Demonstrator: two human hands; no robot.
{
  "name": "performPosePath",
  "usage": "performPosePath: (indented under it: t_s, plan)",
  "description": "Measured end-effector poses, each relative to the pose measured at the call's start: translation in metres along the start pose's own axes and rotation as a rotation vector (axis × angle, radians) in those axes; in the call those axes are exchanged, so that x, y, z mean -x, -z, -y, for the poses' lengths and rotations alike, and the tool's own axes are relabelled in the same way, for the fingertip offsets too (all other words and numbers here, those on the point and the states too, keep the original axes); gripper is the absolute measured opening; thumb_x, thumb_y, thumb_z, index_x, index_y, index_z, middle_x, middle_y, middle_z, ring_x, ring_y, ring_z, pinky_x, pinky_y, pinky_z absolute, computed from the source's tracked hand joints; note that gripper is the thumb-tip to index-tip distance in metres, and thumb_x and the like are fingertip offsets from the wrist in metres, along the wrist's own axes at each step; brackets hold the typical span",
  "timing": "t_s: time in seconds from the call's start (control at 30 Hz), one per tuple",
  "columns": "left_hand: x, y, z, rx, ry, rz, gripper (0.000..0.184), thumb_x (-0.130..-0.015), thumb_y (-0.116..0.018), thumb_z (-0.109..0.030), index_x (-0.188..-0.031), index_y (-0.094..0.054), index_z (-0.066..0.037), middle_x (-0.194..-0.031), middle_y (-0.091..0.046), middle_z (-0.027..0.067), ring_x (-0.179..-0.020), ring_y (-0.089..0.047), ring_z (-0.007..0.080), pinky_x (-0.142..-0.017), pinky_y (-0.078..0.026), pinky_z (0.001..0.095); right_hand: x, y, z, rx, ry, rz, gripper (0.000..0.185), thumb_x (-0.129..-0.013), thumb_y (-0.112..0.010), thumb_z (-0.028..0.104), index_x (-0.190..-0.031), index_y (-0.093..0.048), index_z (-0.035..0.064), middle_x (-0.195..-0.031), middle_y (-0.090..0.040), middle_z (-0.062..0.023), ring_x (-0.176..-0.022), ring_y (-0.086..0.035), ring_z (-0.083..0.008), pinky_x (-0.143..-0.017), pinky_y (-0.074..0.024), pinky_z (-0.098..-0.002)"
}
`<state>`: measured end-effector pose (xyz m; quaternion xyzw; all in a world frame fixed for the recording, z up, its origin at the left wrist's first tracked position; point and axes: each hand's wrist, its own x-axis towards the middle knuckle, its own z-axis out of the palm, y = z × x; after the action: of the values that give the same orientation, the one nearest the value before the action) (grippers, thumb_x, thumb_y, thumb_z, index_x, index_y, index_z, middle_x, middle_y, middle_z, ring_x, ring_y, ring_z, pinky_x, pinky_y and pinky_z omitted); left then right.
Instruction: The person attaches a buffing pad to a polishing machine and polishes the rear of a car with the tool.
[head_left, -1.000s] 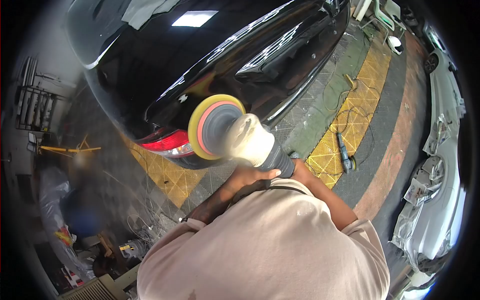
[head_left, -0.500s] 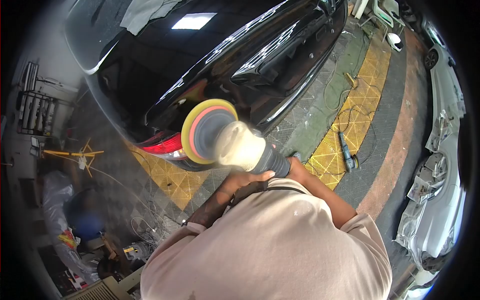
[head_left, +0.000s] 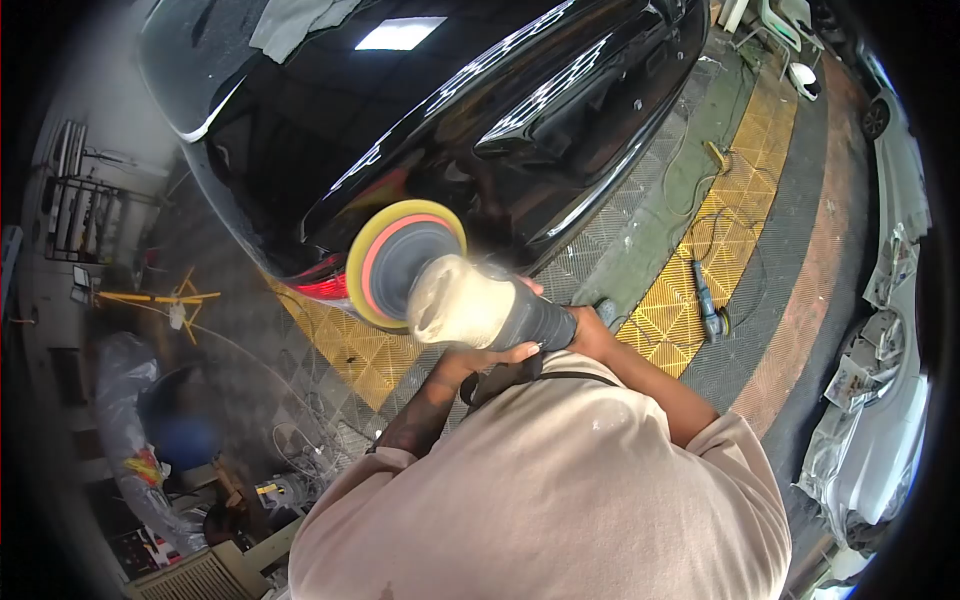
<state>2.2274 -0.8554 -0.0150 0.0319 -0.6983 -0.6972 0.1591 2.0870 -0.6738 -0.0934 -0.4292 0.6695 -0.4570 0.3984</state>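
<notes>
A polisher with a cream-coloured head and a dark ribbed body is held between my hands. Its round pad, yellow-rimmed with a red ring and grey backing, is at the rear corner of a black car, by the red tail light. Whether the pad touches the paint is hidden. My left hand grips the polisher from the left, its thumb along the body. Around the rear end of the body wraps my right hand, with some fingers showing on the far side.
Another polisher lies with its cord on the yellow and grey floor tiles. A grey cloth rests on the car. Left stands a yellow stand; plastic-wrapped material is below it. A silver car is at right.
The polisher has shifted a little left against the car, and its pad covers more of the tail light. The whole view has moved slightly. Both hands keep their grip.
</notes>
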Motion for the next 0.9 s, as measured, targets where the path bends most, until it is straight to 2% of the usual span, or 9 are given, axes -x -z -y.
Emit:
performPosePath:
  t_s: [0.03,0.17,0.33,0.5,0.57,0.6,0.67,0.8,0.9]
  plan:
    - [-0.001,0.002,0.004,-0.043,0.011,0.072,0.080,-0.069,-0.088,-0.015,-0.137,-0.048,-0.008,-0.131,-0.056,0.0110,-0.127,-0.054,0.0248,-0.108,-0.045,0.0433,0.002,-0.002,-0.001,-0.004,-0.001,0.004,0.042,-0.071,-0.085,0.016,-0.107,-0.071,-0.0002,-0.103,-0.076,-0.0167,-0.094,-0.074,-0.0229,-0.083,-0.0559,-0.0365]
    - [-0.015,0.006,-0.005,-0.212,0.089,0.154,0.078,-0.069,-0.089,-0.015,-0.136,-0.049,-0.006,-0.128,-0.059,0.0087,-0.124,-0.055,0.0221,-0.106,-0.046,0.0390,0.007,-0.014,0.004,-0.170,-0.045,-0.118,0.039,-0.072,-0.084,0.016,-0.105,-0.071,-0.0005,-0.100,-0.076,-0.0175,-0.093,-0.074,-0.0267,-0.082,-0.0558,-0.0376]
    - [0.001,0.007,0.005,-0.052,0.022,0.074,0.078,-0.068,-0.088,-0.013,-0.135,-0.049,-0.005,-0.129,-0.058,0.0112,-0.125,-0.055,0.0243,-0.108,-0.046,0.0420,0.003,-0.007,0.011,-0.025,-0.049,-0.043,0.039,-0.072,-0.084,0.017,-0.104,-0.071,0.0002,-0.100,-0.076,-0.0171,-0.093,-0.074,-0.0237,-0.083,-0.0559,-0.0377]
    - [0.017,-0.009,0.026,-0.081,0.028,0.053,0.075,-0.070,-0.088,-0.014,-0.134,-0.051,-0.005,-0.128,-0.058,0.0107,-0.124,-0.055,0.0234,-0.109,-0.044,0.0409,0.013,-0.028,-0.047,-0.140,-0.029,0.000,0.043,-0.072,-0.085,0.019,-0.108,-0.071,0.0013,-0.102,-0.076,-0.0150,-0.096,-0.073,-0.0212,-0.085,-0.0557,-0.0370]
    - [0.024,-0.015,0.058,-0.294,0.266,0.111,0.077,-0.070,-0.091,-0.017,-0.135,-0.053,-0.005,-0.131,-0.058,0.0105,-0.126,-0.055,0.0229,-0.110,-0.043,0.0394,0.024,-0.039,-0.069,-0.206,-0.017,-0.018,0.043,-0.074,-0.085,0.019,-0.111,-0.071,0.0018,-0.103,-0.076,-0.0137,-0.097,-0.073,-0.0198,-0.086,-0.0556,-0.0365]
    - [0.019,-0.022,0.059,-0.172,0.389,0.103,0.083,-0.069,-0.093,-0.020,-0.139,-0.053,-0.005,-0.136,-0.058,0.0102,-0.128,-0.054,0.0232,-0.111,-0.042,0.0395,0.027,-0.045,-0.078,-0.259,0.007,-0.074,0.045,-0.075,-0.085,0.020,-0.113,-0.070,0.0024,-0.104,-0.076,-0.0122,-0.098,-0.072,-0.0186,-0.087,-0.0555,-0.0363]
    - [-0.001,-0.037,0.050,-0.058,0.409,0.100,0.088,-0.067,-0.094,-0.022,-0.142,-0.051,-0.003,-0.139,-0.057,0.0109,-0.130,-0.053,0.0257,-0.113,-0.041,0.0409,0.033,-0.055,-0.082,-0.416,-0.002,-0.141,0.044,-0.077,-0.083,0.019,-0.116,-0.069,0.0037,-0.107,-0.076,-0.0090,-0.100,-0.070,-0.0166,-0.088,-0.0553,-0.0362]
    - [-0.024,-0.042,0.057,-0.050,0.514,0.272,0.093,-0.068,-0.094,-0.023,-0.145,-0.046,0.000,-0.143,-0.054,0.0139,-0.133,-0.050,0.0266,-0.115,-0.038,0.0414,0.036,-0.069,-0.099,-0.363,0.056,-0.236,0.038,-0.079,-0.079,0.015,-0.114,-0.069,0.0036,-0.105,-0.075,-0.0098,-0.098,-0.070,-0.0173,-0.087,-0.0549,-0.0353]
    - [-0.009,-0.034,0.057,-0.128,0.379,0.178,0.095,-0.068,-0.094,-0.024,-0.146,-0.045,0.000,-0.145,-0.052,0.0142,-0.135,-0.048,0.0266,-0.116,-0.037,0.0414,0.031,-0.077,-0.106,-0.408,0.054,-0.222,0.040,-0.079,-0.079,0.015,-0.116,-0.069,0.0035,-0.106,-0.075,-0.0117,-0.099,-0.070,-0.0177,-0.088,-0.0545,-0.0358]
